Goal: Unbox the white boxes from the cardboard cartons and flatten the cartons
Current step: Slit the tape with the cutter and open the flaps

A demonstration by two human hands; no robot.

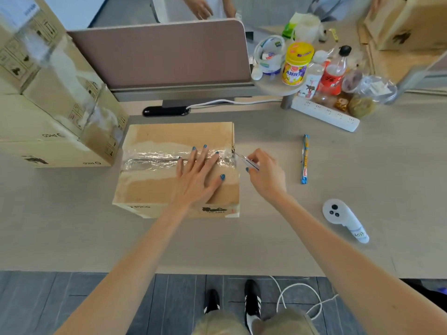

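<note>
A closed cardboard carton (154, 187) lies on the desk in front of me, sealed along its top seam with clear tape (154, 159). My left hand (198, 175) presses flat on the carton's top, fingers spread over the tape. Just off the carton's right edge, my right hand (263, 174) grips a small cutter (246, 162), whose tip touches the tape end at the right edge. No white box is visible.
Several more taped cartons (55, 112) are stacked at the left, another (406, 22) at the far right. A desk divider (164, 54), snacks and bottles (314, 68), a power strip (324, 113), a wrapped stick (305, 159) and a white controller (343, 218) lie around.
</note>
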